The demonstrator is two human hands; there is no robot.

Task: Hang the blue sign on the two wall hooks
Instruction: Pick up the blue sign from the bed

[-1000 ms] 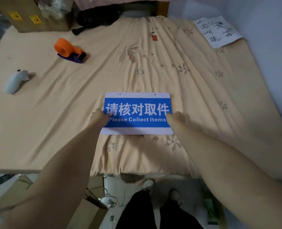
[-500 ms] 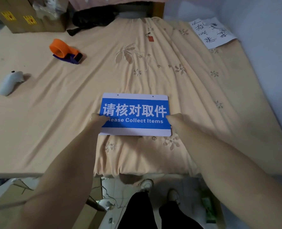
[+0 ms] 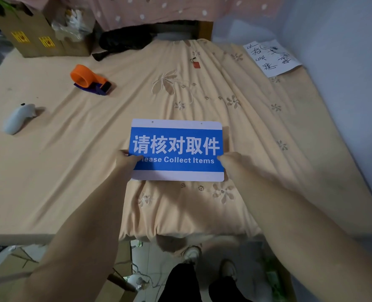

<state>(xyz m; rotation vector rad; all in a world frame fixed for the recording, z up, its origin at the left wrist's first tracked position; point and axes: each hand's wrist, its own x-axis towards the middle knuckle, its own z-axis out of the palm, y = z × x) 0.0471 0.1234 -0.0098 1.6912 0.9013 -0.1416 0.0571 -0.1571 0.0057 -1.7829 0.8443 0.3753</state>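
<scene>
- Orange plastic tape dispenser (image 3: 87, 79) far left on peach cloth-covered table (image 3: 50, 171).
- Left hand (image 3: 127, 163) pinches left edge of blue-and-white rectangular plastic sign (image 3: 177, 149), table centre.
- Right hand (image 3: 229, 161) grips sign's right edge.

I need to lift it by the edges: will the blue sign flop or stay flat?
The blue sign probably stays flat: its edges look straight over the wrinkled cloth. It looks thin, so likely light. Its smooth face may slip, though both hands hold its sides.
</scene>
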